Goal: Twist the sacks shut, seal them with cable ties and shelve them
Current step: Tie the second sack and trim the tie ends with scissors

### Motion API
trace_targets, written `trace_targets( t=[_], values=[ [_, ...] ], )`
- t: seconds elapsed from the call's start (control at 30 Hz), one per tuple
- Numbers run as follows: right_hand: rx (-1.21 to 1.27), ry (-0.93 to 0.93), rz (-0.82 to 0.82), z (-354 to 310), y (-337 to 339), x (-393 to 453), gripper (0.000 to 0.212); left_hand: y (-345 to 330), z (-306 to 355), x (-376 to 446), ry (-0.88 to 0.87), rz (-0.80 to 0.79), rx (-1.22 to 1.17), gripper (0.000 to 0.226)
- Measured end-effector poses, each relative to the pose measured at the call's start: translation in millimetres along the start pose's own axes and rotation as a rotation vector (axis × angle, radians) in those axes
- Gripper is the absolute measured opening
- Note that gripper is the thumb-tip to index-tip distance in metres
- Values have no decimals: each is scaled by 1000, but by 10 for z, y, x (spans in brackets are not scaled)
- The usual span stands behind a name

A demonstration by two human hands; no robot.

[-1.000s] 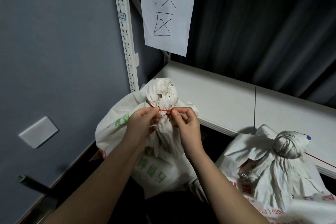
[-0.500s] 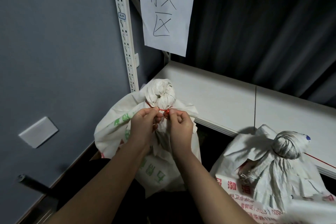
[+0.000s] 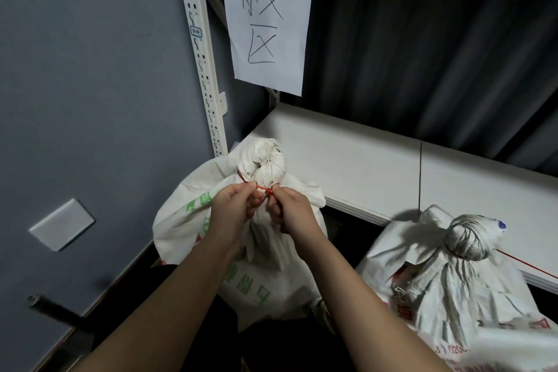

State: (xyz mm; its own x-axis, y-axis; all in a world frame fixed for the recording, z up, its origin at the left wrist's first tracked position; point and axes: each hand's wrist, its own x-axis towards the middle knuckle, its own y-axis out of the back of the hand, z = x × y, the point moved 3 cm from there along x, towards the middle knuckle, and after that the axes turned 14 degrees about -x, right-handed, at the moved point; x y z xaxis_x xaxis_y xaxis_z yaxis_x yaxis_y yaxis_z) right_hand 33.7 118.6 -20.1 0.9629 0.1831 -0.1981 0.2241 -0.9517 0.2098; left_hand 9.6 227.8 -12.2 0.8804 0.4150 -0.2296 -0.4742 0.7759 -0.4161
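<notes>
A white sack (image 3: pixel 241 238) stands on the floor at the left end of a white shelf (image 3: pixel 377 166), just beside the slotted rack post (image 3: pixel 205 69). Its mouth is twisted into a tight knob that rises above the neck. A thin red tie (image 3: pixel 263 189) runs round the neck just under that knob.

Both hands meet at the neck, side by side and nearly touching. The left hand (image 3: pixel 234 208) has its fingers curled, the thumb and forefinger pinching one end of the tie. The right hand (image 3: pixel 291 210) is curled likewise and pinches the other end, where a small red head shows between the two grips. The forearms reach in from the bottom of the view.

A second sack (image 3: pixel 447 290) stands on the floor to the right, well apart from the first, leaning against the shelf's front edge. Its mouth is also twisted into a knob, with a red tie (image 3: pixel 525 264) round the neck and a long tail trailing off to the right.

A paper sign (image 3: pixel 268 18) with handwritten characters hangs above the shelf. A dark curtain (image 3: pixel 422 54) hangs behind the shelf. A white plate (image 3: pixel 62 224) sits on the grey wall (image 3: pixel 90 84) at left.
</notes>
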Motion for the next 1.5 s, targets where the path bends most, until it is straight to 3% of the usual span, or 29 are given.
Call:
trace_targets(
  t=[0.2, 0.3, 0.43, 0.67, 0.77, 0.97, 1.17, 1.23, 1.33, 1.5],
  values=[
    [203, 6, -197, 40, -39, 9, 33, 46, 101, 73, -64, -9, 171, 22],
    [320, -5, -172, 31, -84, -13, 33, 70, 153, 39, -209, -36, 395, 28],
    [287, -9, -81, -48, -92, -32, 33, 92, 246, -95, -434, -21, 826, 38],
    [220, 34, 25, -84, -121, -56, 37, 127, 222, -80, -604, -116, 872, 27],
    [73, 120, 66, -92, -127, -38, 36, 135, 226, -69, -681, -139, 886, 20],
    [83, 159, 118, -26, -130, -37, 29, 139, 225, -80, -700, -24, 1004, 27],
    [173, 133, 144, 0, -197, 1, 40, 162, 145, 64, -646, 13, 943, 22],
    [201, 127, 122, -1, -198, 11, 39, 189, 127, 212, -525, -120, 782, 24],
    [205, 125, 61, 1, -153, 23, 36, 157, 168, 311, -385, -461, 642, 34],
    [236, 131, -9, 50, -122, 75, 46, 119, 156, 312, -435, -486, 676, 31]
  ],
)
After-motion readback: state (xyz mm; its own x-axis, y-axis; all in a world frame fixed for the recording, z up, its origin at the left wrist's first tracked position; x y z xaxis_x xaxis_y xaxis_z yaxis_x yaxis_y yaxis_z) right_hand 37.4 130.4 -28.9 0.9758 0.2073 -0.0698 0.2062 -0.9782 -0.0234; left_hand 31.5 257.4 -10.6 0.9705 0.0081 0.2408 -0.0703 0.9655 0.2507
